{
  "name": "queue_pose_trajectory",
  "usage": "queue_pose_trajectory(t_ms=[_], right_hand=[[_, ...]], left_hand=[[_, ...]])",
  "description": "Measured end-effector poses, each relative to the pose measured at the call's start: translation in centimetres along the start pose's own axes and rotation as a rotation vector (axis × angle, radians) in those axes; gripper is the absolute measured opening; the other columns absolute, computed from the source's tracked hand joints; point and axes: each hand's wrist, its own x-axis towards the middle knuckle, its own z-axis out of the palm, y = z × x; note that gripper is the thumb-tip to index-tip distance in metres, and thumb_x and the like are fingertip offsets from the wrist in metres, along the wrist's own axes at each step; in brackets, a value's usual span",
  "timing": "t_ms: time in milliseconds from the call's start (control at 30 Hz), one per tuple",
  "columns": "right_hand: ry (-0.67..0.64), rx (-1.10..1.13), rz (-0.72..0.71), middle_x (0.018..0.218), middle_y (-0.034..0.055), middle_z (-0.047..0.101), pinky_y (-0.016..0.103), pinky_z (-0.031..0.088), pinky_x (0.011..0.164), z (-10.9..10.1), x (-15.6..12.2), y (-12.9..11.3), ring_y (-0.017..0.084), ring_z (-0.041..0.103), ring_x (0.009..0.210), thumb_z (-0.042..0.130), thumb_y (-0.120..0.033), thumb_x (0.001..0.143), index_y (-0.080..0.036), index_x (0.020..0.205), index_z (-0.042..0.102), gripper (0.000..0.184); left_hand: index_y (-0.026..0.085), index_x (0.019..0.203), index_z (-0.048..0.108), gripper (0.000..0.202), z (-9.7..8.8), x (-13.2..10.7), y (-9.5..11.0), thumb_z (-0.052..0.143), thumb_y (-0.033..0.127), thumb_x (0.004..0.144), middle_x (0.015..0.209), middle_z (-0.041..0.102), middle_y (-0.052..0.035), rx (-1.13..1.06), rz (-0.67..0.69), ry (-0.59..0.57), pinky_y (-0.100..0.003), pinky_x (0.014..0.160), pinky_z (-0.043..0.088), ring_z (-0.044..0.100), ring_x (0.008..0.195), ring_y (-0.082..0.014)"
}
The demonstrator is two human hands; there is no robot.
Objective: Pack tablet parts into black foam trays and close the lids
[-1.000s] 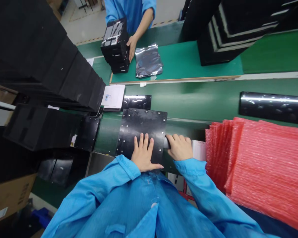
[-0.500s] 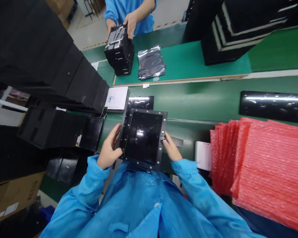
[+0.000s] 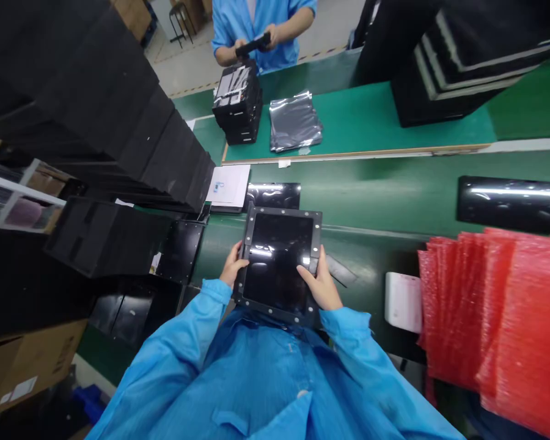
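Between my hands is a black screen panel, glossy in the middle, with a matte frame dotted with small pale spots. My left hand grips its left edge, thumb on the front. On the opposite side my right hand holds the right edge, its thumb lying over the glass. The panel's near edge is close to my blue coat. Fingers behind the panel are hidden. Just beyond it lies a glossy black sheet, and a thin grey strip rests on the bench to the right.
Red bubble-wrap bags and a white box are at right. Tall black foam stacks line the left. Across the bench, a co-worker holds a black piece above a black stack, beside silvery bags.
My left hand, open beside the panel before, has closed on its left edge. My right thumb has moved further onto the glass. The co-worker has lifted a black piece off the stack.
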Motion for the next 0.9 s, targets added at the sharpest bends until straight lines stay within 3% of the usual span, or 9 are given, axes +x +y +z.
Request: queue_pose_trajectory(t_ms=[67,167,300,433,500,600,700,767,900], right_hand=[[0.022,-0.060,-0.007,0.155,0.0048,0.025,0.044,0.019,0.116,-0.4,-0.2,0.5,0.026,0.024,0.142,0.055,-0.063,0.078,-0.024,0.151,0.018,0.091],[0.110,-0.148,-0.015,0.149,0.0059,0.036,0.046,0.023,0.115,-1.1,-0.2,0.6,0.027,0.032,0.138,0.052,-0.061,0.080,-0.023,0.148,0.027,0.083],[0.140,-0.385,-0.067,0.139,0.0125,0.048,0.050,0.031,0.110,-1.1,-0.6,-1.1,0.031,0.042,0.131,0.052,-0.057,0.080,-0.016,0.143,0.037,0.077],[0.258,-0.850,-0.192,0.136,0.0201,0.049,0.059,0.026,0.109,1.6,-2.3,-4.3,0.039,0.042,0.129,0.048,-0.042,0.083,-0.012,0.128,0.053,0.055],[0.260,-0.948,-0.151,0.133,0.0216,0.051,0.062,0.029,0.105,3.0,-2.6,-5.6,0.041,0.047,0.123,0.046,-0.039,0.082,-0.012,0.123,0.057,0.050],[0.313,-0.755,0.060,0.126,0.0209,0.055,0.055,0.048,0.088,3.3,-1.6,-7.2,0.038,0.059,0.103,0.059,-0.048,0.071,-0.013,0.131,0.050,0.070],[0.386,-0.489,0.283,0.118,0.0177,0.059,0.041,0.053,0.065,1.6,0.1,-8.3,0.028,0.062,0.079,0.071,-0.056,0.055,-0.014,0.133,0.047,0.092],[0.388,-0.394,0.357,0.110,0.0141,0.060,0.034,0.050,0.056,0.7,0.9,-8.6,0.022,0.058,0.069,0.076,-0.056,0.047,-0.015,0.126,0.054,0.092],[0.289,-0.244,0.332,0.084,0.0058,0.062,0.028,0.039,0.043,0.9,1.6,-8.5,0.014,0.048,0.053,0.076,-0.058,0.047,-0.020,0.109,0.064,0.074]], left_hand=[[0.022,0.132,0.047,0.069,0.8,0.3,-0.9,0.065,0.026,0.065,0.131,0.057,-0.0055,-0.004,-0.044,0.002,-0.040,0.111,0.032,0.047,0.127,-0.0269],[0.021,0.138,0.041,0.071,1.4,0.7,-1.8,0.067,0.033,0.073,0.141,0.048,-0.0080,0.022,-0.006,-0.041,-0.036,0.114,0.026,0.041,0.133,-0.0244],[0.020,0.133,0.047,0.053,1.0,1.4,-2.7,0.058,0.031,0.082,0.143,0.045,-0.0102,0.071,0.052,-0.034,-0.035,0.114,0.026,0.039,0.135,-0.0231],[0.017,0.129,0.049,0.048,0.9,1.8,-3.3,0.056,0.028,0.083,0.138,0.048,-0.0136,0.105,0.131,-0.006,-0.036,0.115,0.026,0.041,0.133,-0.0234],[0.016,0.130,0.048,0.050,1.2,1.9,-3.4,0.057,0.026,0.082,0.137,0.047,-0.0150,0.104,0.157,0.003,-0.036,0.115,0.026,0.040,0.133,-0.0236],[0.015,0.131,0.047,0.053,1.8,1.7,-3.4,0.059,0.024,0.080,0.137,0.047,-0.0159,0.108,0.159,-0.004,-0.036,0.115,0.027,0.040,0.133,-0.0239],[0.014,0.130,0.049,0.053,1.3,2.0,-3.0,0.059,0.023,0.079,0.137,0.047,-0.0163,0.108,0.153,-0.022,-0.035,0.114,0.028,0.042,0.132,-0.0238],[0.014,0.128,0.052,0.050,-0.4,2.7,-2.5,0.059,0.021,0.079,0.134,0.051,-0.0150,0.100,0.148,-0.052,-0.034,0.112,0.031,0.045,0.129,-0.0231],[0.015,0.120,0.058,0.037,-6.4,5.0,-1.6,0.051,0.019,0.085,0.126,0.061,-0.0112,0.147,0.030,-0.097,-0.033,0.106,0.038,0.054,0.120,-0.0212]])
